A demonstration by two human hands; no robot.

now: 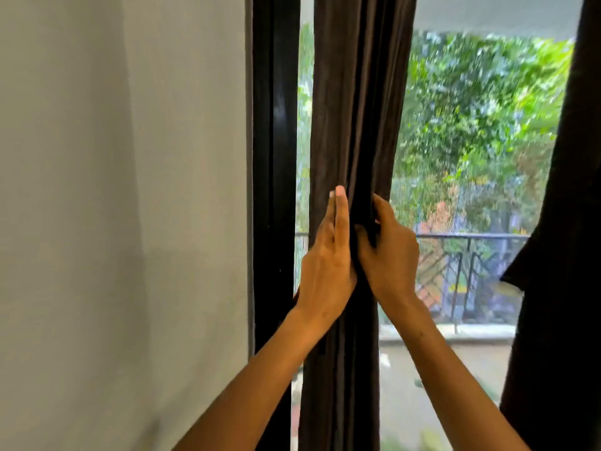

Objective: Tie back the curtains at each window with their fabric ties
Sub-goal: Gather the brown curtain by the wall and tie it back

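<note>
The dark brown curtain [351, 109] hangs gathered into a narrow column of deep vertical folds, just right of the black window frame [274, 157] and the pale grey wall [113, 190]. It narrows where the hands meet it and falls straight below them to the bottom of the view. A second dark curtain [559, 255] hangs at the right edge, well apart from the first.

Both forearms reach up from below. The left hand [327, 265] lies flat against the left side of the bunched cloth, fingers straight and pressed together, pointing up. The right hand [388, 252] comes in from the other side, its fingers curled into the folds and gripping them. Whether a separate tie lies among those folds I cannot tell. Through the glass, a balcony railing [471, 237] and green foliage [471, 109] show.
</note>
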